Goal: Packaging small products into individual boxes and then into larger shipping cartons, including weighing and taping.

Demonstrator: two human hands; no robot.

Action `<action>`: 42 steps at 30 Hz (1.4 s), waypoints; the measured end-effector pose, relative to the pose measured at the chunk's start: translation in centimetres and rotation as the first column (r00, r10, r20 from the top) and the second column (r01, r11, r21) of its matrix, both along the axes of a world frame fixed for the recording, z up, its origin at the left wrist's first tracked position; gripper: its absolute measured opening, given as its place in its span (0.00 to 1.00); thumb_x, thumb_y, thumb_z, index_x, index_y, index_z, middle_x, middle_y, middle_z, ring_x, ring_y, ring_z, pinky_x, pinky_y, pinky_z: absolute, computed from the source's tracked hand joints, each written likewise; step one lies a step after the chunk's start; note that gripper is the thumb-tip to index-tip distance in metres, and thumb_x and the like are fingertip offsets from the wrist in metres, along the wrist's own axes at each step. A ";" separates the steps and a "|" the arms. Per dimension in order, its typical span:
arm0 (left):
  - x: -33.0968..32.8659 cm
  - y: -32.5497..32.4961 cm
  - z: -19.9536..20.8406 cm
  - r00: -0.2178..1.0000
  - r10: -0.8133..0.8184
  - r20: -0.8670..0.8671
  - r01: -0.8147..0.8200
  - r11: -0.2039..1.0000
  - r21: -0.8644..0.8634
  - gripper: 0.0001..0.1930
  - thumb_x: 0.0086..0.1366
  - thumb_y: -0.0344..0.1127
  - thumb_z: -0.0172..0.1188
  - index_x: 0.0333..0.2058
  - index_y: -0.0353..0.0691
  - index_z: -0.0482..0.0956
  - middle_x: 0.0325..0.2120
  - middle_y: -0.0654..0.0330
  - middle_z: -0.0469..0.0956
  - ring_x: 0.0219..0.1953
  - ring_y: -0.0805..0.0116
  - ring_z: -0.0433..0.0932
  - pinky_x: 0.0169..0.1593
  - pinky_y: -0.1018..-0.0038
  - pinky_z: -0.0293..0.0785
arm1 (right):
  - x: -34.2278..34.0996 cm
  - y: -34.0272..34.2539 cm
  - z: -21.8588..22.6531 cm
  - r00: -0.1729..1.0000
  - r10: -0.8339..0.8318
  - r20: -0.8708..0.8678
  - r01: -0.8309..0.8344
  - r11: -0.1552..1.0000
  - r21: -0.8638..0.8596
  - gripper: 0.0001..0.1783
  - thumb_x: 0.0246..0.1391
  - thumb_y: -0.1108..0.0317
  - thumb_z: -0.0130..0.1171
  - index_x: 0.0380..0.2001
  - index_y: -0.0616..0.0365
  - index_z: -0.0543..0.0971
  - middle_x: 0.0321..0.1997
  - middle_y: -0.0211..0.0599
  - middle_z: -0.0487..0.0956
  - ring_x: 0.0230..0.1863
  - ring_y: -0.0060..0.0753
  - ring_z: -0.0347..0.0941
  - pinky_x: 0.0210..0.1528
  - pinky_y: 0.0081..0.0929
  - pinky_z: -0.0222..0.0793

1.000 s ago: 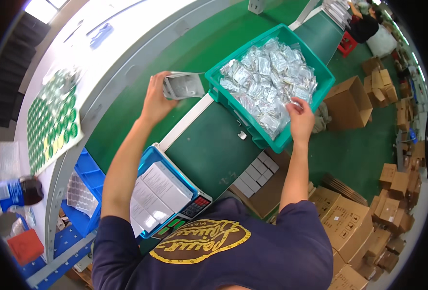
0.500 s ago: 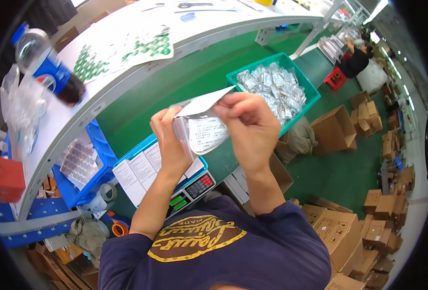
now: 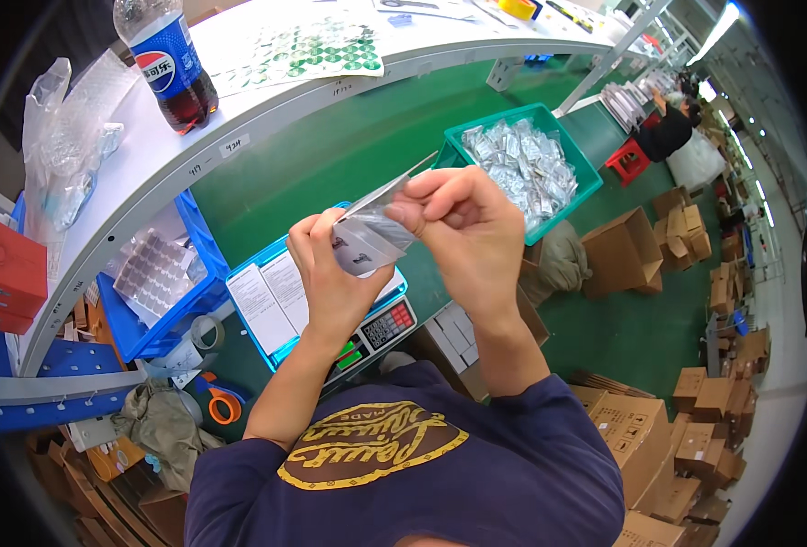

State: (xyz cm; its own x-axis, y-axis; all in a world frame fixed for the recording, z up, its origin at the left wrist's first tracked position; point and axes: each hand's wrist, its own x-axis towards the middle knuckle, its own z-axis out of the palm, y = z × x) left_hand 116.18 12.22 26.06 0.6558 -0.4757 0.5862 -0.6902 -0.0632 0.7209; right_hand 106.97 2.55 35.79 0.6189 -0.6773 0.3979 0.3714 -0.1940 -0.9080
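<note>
Between my two hands, above the scale, is a small clear plastic bag (image 3: pixel 372 239), tilted with its top edge up toward the right. A few small dark bits show in it; their kind is too small to tell. My left hand (image 3: pixel 320 260) grips the bag's left side between thumb and fingers. With thumb and fingertips pinched, my right hand (image 3: pixel 467 223) holds its upper right edge. Beneath my left hand stands a digital scale (image 3: pixel 387 326) with white printed sheets (image 3: pixel 262 305) in its blue tray. Beyond my right hand, a teal bin (image 3: pixel 589 187) is heaped with small silvery packets (image 3: pixel 522 169).
A white raised shelf (image 3: pixel 239 150) curves across the far side, bearing a cola bottle (image 3: pixel 171 68) and green sticker sheets (image 3: pixel 317 55). At left are a blue bin (image 3: pixel 139 342) and orange-handled scissors (image 3: pixel 226 406). Cardboard boxes (image 3: pixel 627 433) stand at right. A person (image 3: pixel 668 132) sits far off.
The bag has turned from showing its printed face to being seen nearly edge-on, with dark bits now showing. Both hands keep hold of it. The view has shifted slightly.
</note>
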 end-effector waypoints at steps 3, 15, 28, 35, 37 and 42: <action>0.0 0.0 -0.5 0.995 0.049 0.092 -0.053 0.997 0.048 0.43 0.37 0.29 0.76 0.55 0.43 0.63 0.47 0.50 0.62 0.51 0.50 0.63 0.53 0.57 0.63 | -0.4 -0.6 0.6 0.987 -0.011 0.158 0.011 1.000 0.005 0.16 0.47 0.87 0.66 0.26 0.59 0.68 0.37 0.39 0.79 0.39 0.24 0.79 0.41 0.21 0.79; -0.5 1.2 -1.1 0.995 -0.063 -0.075 0.058 0.996 -0.071 0.45 0.39 0.34 0.79 0.57 0.43 0.63 0.47 0.54 0.64 0.49 0.59 0.66 0.45 0.69 0.67 | -2.1 -3.5 -0.8 0.954 0.128 -0.271 -0.285 0.665 -0.691 0.16 0.53 0.73 0.60 0.46 0.54 0.82 0.49 0.38 0.77 0.52 0.46 0.72 0.53 0.38 0.69; 0.2 3.2 -1.5 0.987 0.159 -0.017 -0.159 0.987 0.016 0.48 0.38 0.33 0.80 0.58 0.44 0.61 0.49 0.54 0.62 0.53 0.58 0.65 0.51 0.66 0.66 | -3.9 -5.5 -0.3 0.991 0.115 0.074 -0.101 0.978 -0.181 0.21 0.58 0.80 0.56 0.54 0.59 0.66 0.44 0.39 0.72 0.40 0.22 0.74 0.38 0.18 0.73; 0.0 3.1 -1.7 0.985 0.116 0.130 -0.109 0.992 -0.061 0.48 0.35 0.32 0.80 0.57 0.44 0.62 0.49 0.52 0.62 0.53 0.54 0.65 0.54 0.63 0.66 | -1.9 -3.2 -1.1 0.934 0.236 -0.268 -0.326 0.870 -0.371 0.21 0.51 0.81 0.66 0.46 0.62 0.70 0.37 0.38 0.81 0.40 0.26 0.80 0.39 0.23 0.75; 0.0 3.3 -2.0 0.986 0.082 0.145 -0.073 0.995 -0.068 0.48 0.35 0.32 0.80 0.56 0.44 0.62 0.49 0.51 0.63 0.52 0.53 0.66 0.55 0.62 0.66 | -2.0 -3.7 -0.8 0.888 0.305 -0.344 -0.457 0.673 -0.582 0.21 0.49 0.80 0.66 0.47 0.64 0.72 0.37 0.42 0.81 0.38 0.36 0.81 0.40 0.29 0.76; 0.0 3.6 -1.8 0.969 0.007 0.246 0.007 0.999 -0.053 0.46 0.38 0.35 0.81 0.56 0.44 0.63 0.48 0.52 0.63 0.52 0.54 0.67 0.54 0.62 0.67 | -1.7 -2.9 -1.6 0.801 0.339 -0.494 -0.596 0.533 -0.601 0.20 0.53 0.77 0.58 0.50 0.64 0.73 0.40 0.48 0.79 0.42 0.51 0.76 0.44 0.40 0.73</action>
